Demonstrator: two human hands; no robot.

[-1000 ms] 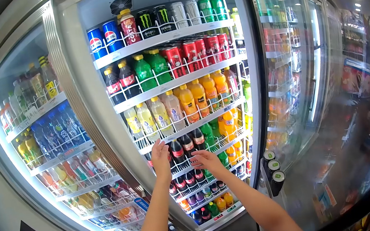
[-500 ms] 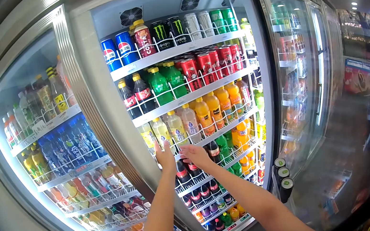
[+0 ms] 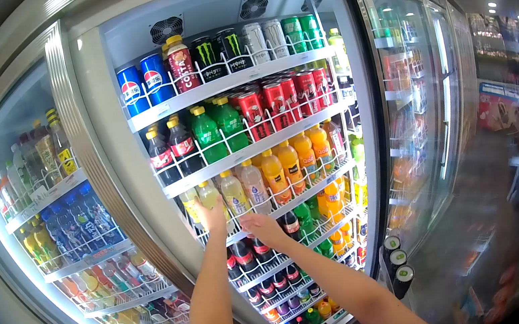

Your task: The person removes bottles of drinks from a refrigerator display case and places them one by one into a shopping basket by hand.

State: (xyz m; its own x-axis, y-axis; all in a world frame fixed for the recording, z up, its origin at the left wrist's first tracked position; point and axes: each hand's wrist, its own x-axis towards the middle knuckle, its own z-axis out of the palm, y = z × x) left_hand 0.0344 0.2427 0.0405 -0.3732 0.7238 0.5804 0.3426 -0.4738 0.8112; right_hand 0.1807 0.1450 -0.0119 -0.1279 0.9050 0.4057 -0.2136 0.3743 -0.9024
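My left hand (image 3: 212, 215) is wrapped around the lower part of a pale yellow drink bottle (image 3: 209, 193) with a yellow cap, on the third shelf. Its thumb is on the bottle's right side and its fingers are on the left. My right hand (image 3: 262, 227) is just right of it, at the shelf's front edge, holding nothing, with its fingers partly spread. Beside the held bottle stand a similar bottle with a yellow label (image 3: 234, 193) and a pale pinkish bottle (image 3: 253, 183). White wire guards run along the shelf front.
Above are cola bottles (image 3: 183, 148), green bottles (image 3: 207, 133) and red cans (image 3: 276, 106). Orange juice bottles (image 3: 275, 172) stand to the right. An open glass door (image 3: 418, 137) is at the right, with several dark cans (image 3: 402, 278) near its base.
My left hand has reached up onto the pale yellow bottle and closed around it. My right hand stays near the shelf edge. The view has shifted slightly, moving the fridge leftward in the frame.
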